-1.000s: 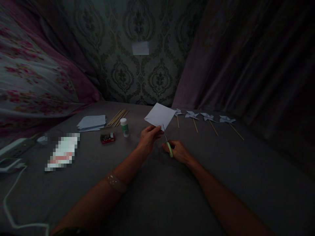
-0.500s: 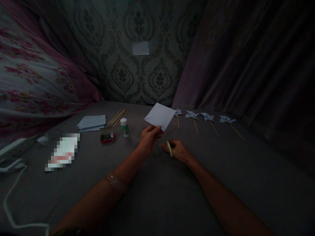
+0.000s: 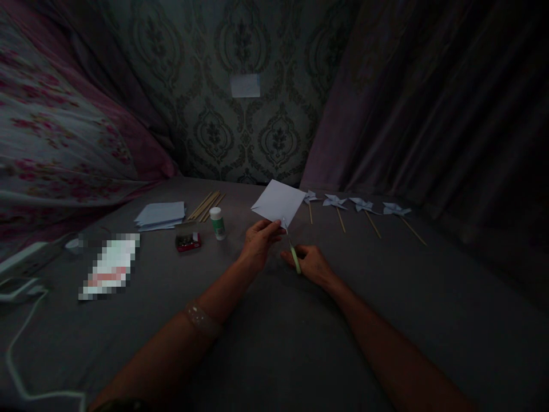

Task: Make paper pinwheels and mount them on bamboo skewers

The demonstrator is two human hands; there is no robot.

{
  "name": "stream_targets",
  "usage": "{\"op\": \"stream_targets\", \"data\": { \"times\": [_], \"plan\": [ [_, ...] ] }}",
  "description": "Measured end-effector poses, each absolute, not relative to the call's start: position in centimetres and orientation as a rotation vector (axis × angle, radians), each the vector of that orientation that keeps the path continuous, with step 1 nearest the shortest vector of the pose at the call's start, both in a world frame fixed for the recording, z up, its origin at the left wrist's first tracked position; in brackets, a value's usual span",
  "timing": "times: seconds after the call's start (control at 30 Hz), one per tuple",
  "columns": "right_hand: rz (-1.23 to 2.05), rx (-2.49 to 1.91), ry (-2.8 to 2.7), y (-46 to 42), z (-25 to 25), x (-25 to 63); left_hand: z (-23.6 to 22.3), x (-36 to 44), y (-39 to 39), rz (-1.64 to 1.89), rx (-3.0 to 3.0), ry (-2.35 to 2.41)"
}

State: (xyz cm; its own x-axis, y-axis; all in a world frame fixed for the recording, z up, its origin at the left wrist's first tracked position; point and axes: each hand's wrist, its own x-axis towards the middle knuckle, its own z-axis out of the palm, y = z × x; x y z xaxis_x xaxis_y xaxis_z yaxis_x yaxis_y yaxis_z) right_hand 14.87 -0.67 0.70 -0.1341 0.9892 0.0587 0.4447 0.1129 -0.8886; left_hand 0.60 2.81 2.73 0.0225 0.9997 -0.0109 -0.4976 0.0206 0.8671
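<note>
A square sheet of white paper is held up over the table, one corner towards me. My left hand pinches its near edge between thumb and fingers. A slit shows near its left corner. My right hand is closed round the light-green handle of a pair of scissors. The blades point up and away from me and lie at the near corner of the paper, just right of my left fingertips. Part of the handle is hidden by my right fingers.
Paper pinwheels on sticks lie in a row at the right. At the left are a paper stack, wooden sticks, a white-capped glue stick, a small red box, a blurred-out packet and a power strip with a white cable.
The scissors' blades have shifted slightly at the paper's near corner. Both hands and the paper stay almost in the same place.
</note>
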Motion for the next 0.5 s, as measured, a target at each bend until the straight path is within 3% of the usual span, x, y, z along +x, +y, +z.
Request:
{"op": "stream_targets", "data": {
  "times": [0.5],
  "plan": [
    [0.894, -1.451, -1.668, -0.51, 0.47, 14.81, 2.84, 0.61, 2.81, 1.393, 0.839, 0.806]
  ]
}}
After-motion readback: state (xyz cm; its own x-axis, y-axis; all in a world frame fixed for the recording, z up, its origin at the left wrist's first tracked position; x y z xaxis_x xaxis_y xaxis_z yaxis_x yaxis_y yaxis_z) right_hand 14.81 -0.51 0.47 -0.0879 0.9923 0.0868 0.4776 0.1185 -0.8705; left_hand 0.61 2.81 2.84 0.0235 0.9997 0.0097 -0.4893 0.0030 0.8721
